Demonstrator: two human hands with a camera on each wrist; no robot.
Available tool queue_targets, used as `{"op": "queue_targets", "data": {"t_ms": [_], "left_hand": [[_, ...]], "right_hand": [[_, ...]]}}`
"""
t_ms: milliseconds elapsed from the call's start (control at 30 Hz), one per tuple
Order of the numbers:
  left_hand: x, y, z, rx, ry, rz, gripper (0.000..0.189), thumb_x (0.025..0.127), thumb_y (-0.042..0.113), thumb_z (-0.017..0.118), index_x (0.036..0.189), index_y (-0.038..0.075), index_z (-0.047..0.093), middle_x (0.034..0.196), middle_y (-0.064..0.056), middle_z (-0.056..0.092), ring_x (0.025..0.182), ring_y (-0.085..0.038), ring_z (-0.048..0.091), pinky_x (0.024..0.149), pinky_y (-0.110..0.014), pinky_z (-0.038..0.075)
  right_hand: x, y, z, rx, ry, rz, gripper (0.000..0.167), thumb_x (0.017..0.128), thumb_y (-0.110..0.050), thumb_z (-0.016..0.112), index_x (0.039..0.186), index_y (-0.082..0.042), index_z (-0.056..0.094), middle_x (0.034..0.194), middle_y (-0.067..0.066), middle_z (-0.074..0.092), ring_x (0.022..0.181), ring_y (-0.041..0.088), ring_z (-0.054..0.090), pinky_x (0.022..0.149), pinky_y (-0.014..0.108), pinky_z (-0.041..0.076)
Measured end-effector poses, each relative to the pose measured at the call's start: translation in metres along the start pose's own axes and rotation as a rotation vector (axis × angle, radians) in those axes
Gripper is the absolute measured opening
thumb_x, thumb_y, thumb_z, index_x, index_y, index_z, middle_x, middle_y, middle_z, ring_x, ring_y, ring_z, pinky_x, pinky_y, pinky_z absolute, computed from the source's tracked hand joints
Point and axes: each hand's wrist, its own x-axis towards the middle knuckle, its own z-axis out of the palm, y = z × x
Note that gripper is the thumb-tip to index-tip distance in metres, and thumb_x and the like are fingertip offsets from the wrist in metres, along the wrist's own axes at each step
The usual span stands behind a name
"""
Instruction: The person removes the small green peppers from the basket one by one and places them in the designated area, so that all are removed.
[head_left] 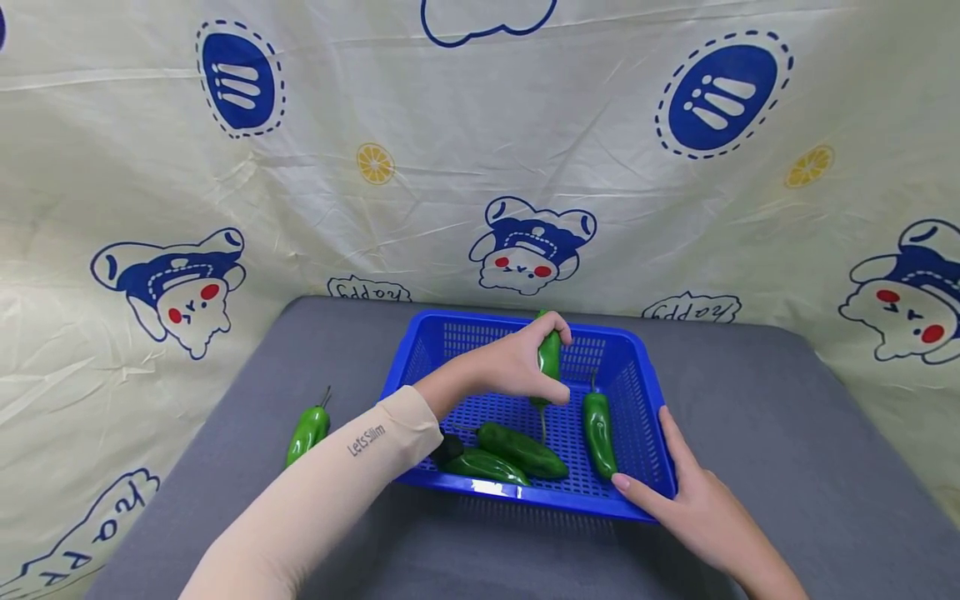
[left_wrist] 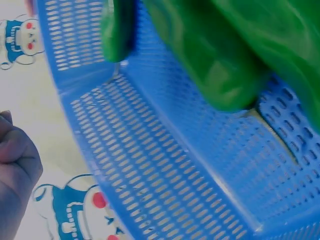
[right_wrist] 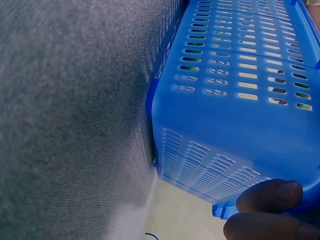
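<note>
A blue perforated plastic basket [head_left: 517, 493] stands on the grey surface. Over its inside, my left hand [head_left: 517, 358] grips a green chili pepper [head_left: 550, 358] between thumb and fingers, its stem hanging downward. Two more green peppers [head_left: 525, 450] lie together on the basket floor, under my left wrist. Another green pepper [head_left: 598, 433] lies along the right side, stem toward the back wall. My right hand [head_left: 693, 492] holds the basket's front right corner, thumb over the front rim and fingers along the right outer wall. In the right wrist view its fingertips [right_wrist: 270, 197] show against the basket.
Left of the basket, one green pepper [head_left: 307, 432] lies on the grey covered table [head_left: 787, 433], partly hidden by my left sleeve [head_left: 322, 500]. A printed cream curtain [head_left: 420, 225] hangs behind the table and along its sides.
</note>
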Motion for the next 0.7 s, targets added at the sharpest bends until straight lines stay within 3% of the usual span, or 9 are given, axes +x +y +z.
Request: {"op": "queue_targets", "data": {"t_ms": [167,300,500,700], "left_hand": [[-0.02,0.012,-0.009,0.009,0.069,0.041,0.052,0.083,0.015,0.074,0.121,0.021,0.037,0.099,-0.012,0.049,0.069,-0.017,0.054,0.061,-0.031,0.052],[-0.041,0.016,-0.022,0.007,0.13,0.05,0.055,0.083,0.019,0.077,0.121,0.023,0.038,0.105,-0.013,0.049,0.075,-0.02,0.058,0.061,-0.03,0.056],[-0.076,0.014,-0.046,0.004,0.231,0.043,0.061,0.08,0.02,0.081,0.122,0.025,0.038,0.111,-0.014,0.048,0.081,-0.024,0.06,0.063,-0.034,0.058],[-0.118,0.006,-0.072,-0.021,0.378,-0.003,0.067,0.081,0.017,0.08,0.129,0.025,0.034,0.12,-0.016,0.041,0.089,-0.029,0.057,0.068,-0.037,0.057]], "right_hand": [[-0.001,0.001,-0.001,-0.005,0.013,-0.016,0.111,0.091,-0.066,0.055,0.154,-0.021,-0.024,0.153,0.033,0.033,0.136,0.05,0.043,0.091,0.062,0.048],[-0.002,0.002,-0.001,-0.018,0.018,-0.026,0.111,0.091,-0.065,0.055,0.154,-0.02,-0.024,0.152,0.033,0.034,0.135,0.05,0.043,0.091,0.062,0.048],[-0.002,0.003,-0.001,-0.023,0.012,-0.027,0.11,0.091,-0.066,0.055,0.154,-0.021,-0.024,0.152,0.033,0.034,0.136,0.05,0.042,0.091,0.062,0.048],[-0.002,0.001,0.0,-0.028,0.01,-0.031,0.11,0.091,-0.066,0.055,0.154,-0.023,-0.025,0.155,0.032,0.031,0.138,0.051,0.039,0.092,0.063,0.047]]}}
